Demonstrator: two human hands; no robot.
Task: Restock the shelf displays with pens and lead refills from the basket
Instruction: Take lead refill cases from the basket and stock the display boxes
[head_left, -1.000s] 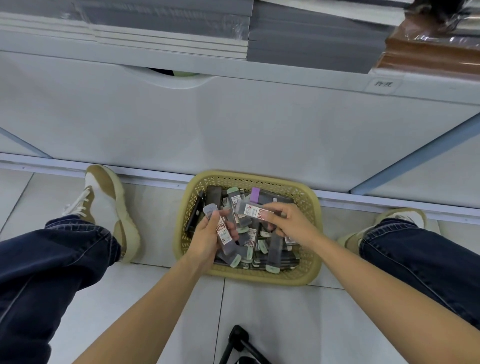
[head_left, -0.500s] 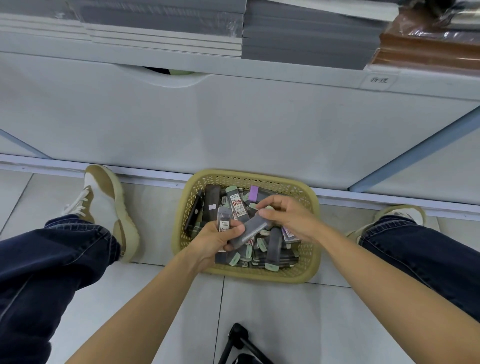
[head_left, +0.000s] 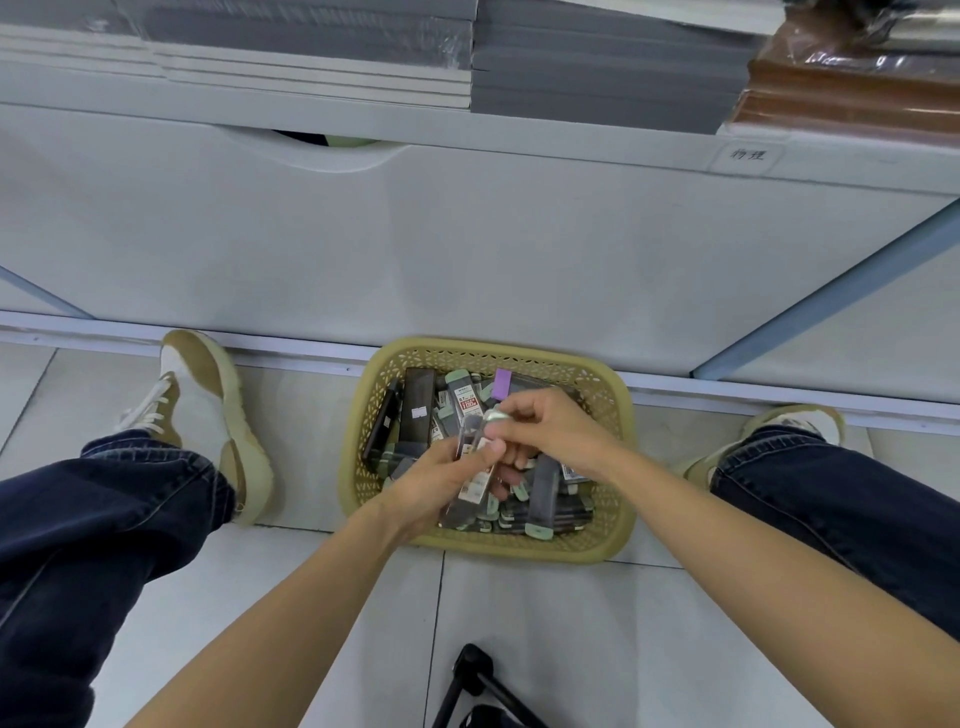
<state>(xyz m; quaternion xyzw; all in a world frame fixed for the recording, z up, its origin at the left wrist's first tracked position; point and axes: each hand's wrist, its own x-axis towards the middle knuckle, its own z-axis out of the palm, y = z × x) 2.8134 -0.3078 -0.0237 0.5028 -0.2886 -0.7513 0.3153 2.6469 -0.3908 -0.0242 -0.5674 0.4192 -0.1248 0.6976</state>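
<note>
A single head-worn wide-angle view looks steeply down from above at the tiled floor (head_left: 545, 623), close over a basket (head_left: 618, 415) set against the shelf base (head_left: 467, 249).

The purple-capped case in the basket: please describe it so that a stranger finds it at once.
A yellow basket stands on the floor by the white shelf base. Near its far rim, just beyond the right hand, lies the purple-capped case; the neighbouring caps are pale green.
</note>
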